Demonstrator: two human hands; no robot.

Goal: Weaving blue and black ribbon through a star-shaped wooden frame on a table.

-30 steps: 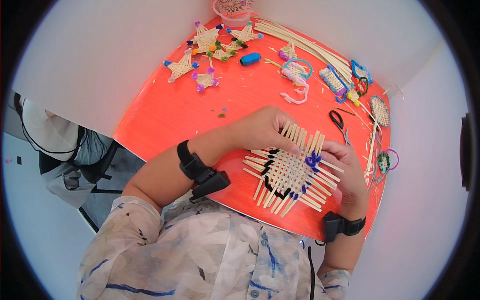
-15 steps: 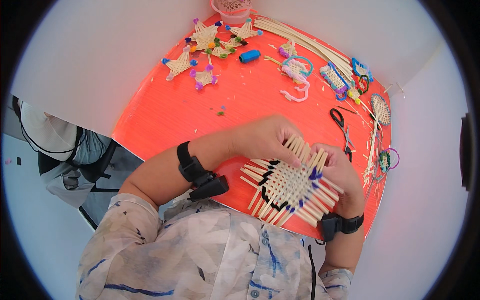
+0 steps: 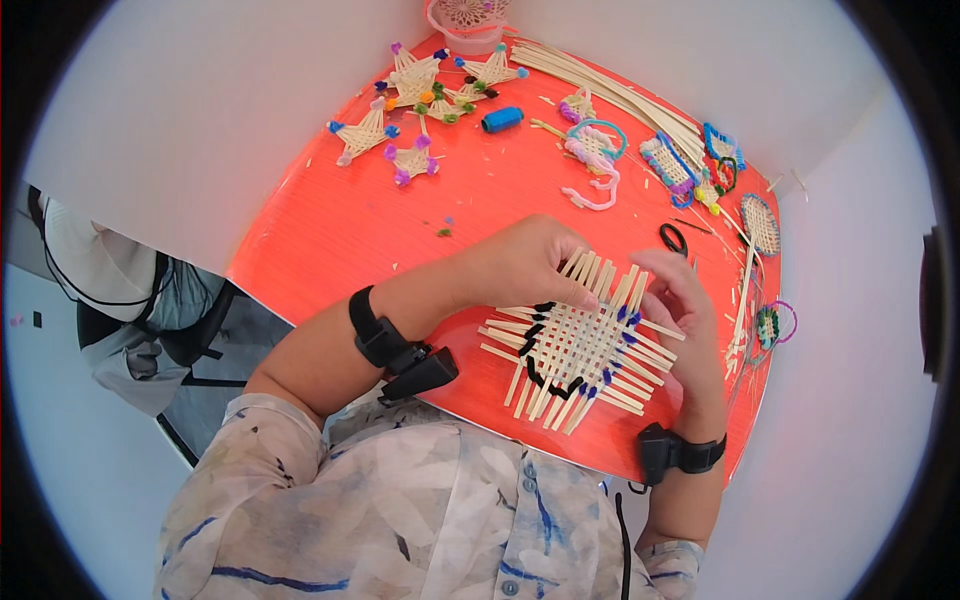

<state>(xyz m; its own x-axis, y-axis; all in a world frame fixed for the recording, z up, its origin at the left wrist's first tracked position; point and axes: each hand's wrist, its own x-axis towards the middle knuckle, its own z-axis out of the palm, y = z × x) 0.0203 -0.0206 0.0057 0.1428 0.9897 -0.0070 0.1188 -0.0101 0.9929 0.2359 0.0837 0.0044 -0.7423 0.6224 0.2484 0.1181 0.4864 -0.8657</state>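
Observation:
A flat piece woven from pale bamboo strips (image 3: 583,343) hangs over the near part of the red table, its loose strip ends sticking out all round. Black fuzzy cord (image 3: 533,368) winds through its left and lower edge, dark blue fuzzy cord (image 3: 606,376) through the right. My left hand (image 3: 545,262) grips the upper left edge, thumb on top, fingers hidden behind the strips. Beside the upper right strips, my right hand (image 3: 688,312) has its fingers apart and partly curled, some of them behind the strip ends. I see nothing held in it.
Scissors (image 3: 674,238) lie just beyond my right hand, partly hidden. Woven stars (image 3: 362,132), a blue thread spool (image 3: 502,119) and a pink basket (image 3: 470,42) are at the back. Small woven pieces (image 3: 668,165) and long strips (image 3: 610,90) lie along the right. White partitions (image 3: 850,200) flank the table.
My right hand has loosened from the upper right edge and spread its fingers, moving slightly up. The woven piece has tilted a little and its lower edge has risen; my left hand keeps its hold.

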